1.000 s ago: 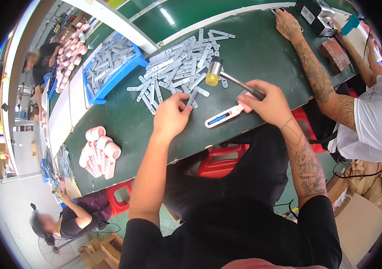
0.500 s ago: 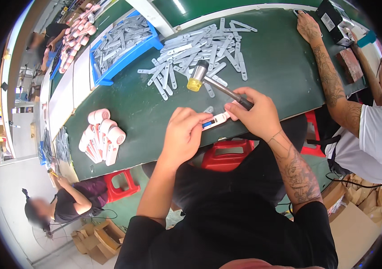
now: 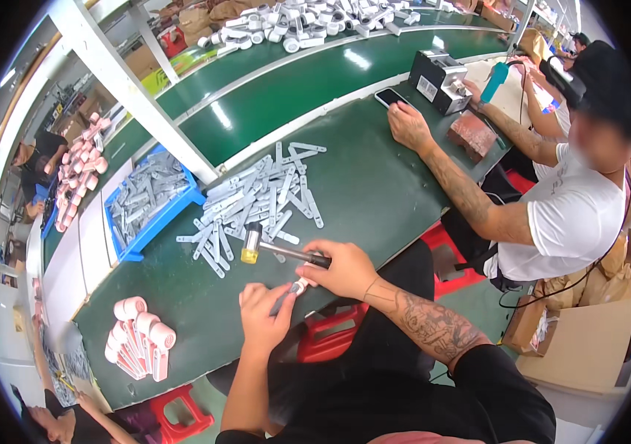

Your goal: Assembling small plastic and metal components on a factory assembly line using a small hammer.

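Observation:
Between my left thumb and fingers, my left hand (image 3: 265,314) pinches a grey plastic strip (image 3: 283,294) against a small pink-and-white handheld device (image 3: 300,287). My right hand (image 3: 348,270) is closed round the dark handle of a mallet (image 3: 286,251), whose metal head has a yellow face pointing down and a black one above. Its thumb and fingertips also steady the device's end. Both hands are just over the near edge of the green table, and they hide much of the device. A heap of loose grey strips (image 3: 256,196) lies beyond the mallet.
Several pink devices (image 3: 138,333) lie grouped at left. Farther back stands a blue tray (image 3: 195,194) full of grey strips. A person in a white shirt (image 3: 574,214) sits at right, a hand by a phone (image 3: 390,97). A red stool (image 3: 334,333) is under the table edge.
My view has swung up and to the right, showing the conveyor. The device's slot, with blue inside, was exposed; now a grey strip in my left fingers is against it. My right hand keeps the mallet.

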Demonstrator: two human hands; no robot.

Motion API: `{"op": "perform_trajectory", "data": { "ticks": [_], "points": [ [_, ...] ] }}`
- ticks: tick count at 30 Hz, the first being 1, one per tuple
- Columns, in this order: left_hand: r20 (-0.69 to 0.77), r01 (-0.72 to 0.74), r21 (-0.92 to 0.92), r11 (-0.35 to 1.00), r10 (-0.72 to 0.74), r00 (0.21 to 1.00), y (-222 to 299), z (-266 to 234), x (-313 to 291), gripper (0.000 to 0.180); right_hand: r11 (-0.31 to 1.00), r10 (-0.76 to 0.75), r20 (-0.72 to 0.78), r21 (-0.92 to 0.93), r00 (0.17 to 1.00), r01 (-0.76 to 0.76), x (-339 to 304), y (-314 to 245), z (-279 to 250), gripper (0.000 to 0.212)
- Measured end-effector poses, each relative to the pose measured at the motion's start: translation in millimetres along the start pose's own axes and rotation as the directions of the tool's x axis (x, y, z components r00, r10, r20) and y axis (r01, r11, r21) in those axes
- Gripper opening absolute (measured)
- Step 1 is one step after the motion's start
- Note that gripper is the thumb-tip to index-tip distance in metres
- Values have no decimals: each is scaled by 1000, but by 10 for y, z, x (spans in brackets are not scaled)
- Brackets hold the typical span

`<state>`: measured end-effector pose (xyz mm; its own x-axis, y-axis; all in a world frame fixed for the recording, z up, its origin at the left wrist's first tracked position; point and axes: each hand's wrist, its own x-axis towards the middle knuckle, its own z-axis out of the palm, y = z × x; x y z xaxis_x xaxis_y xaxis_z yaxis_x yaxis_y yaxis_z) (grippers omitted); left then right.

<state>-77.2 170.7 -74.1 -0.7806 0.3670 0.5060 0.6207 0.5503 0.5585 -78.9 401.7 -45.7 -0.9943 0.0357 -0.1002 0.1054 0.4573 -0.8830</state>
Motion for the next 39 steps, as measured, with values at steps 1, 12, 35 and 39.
{"op": "perform_trajectory", "data": {
  "ticks": [1, 12, 35, 39],
  "points": [
    [1, 2, -32, 999, -2, 1000, -19, 33, 23, 19, 1000, -8, -14, -3, 1000, 8, 6, 9, -11, 41],
    [-12, 34, -196, 980, -37, 999, 0, 193, 89, 18, 995, -51, -109, -86, 993, 41, -15, 97, -48, 42],
    [126, 188, -94, 978, -176, 976, 146, -62, 104, 12, 998, 55, 28, -7, 998, -55, 48, -89, 25, 41],
    [111, 217, -65, 974, -209, 972, 198, -60, 51, 13, 1000, 21, -7, -11, 1000, -21, -18, -76, 29, 36]
  ]
}}
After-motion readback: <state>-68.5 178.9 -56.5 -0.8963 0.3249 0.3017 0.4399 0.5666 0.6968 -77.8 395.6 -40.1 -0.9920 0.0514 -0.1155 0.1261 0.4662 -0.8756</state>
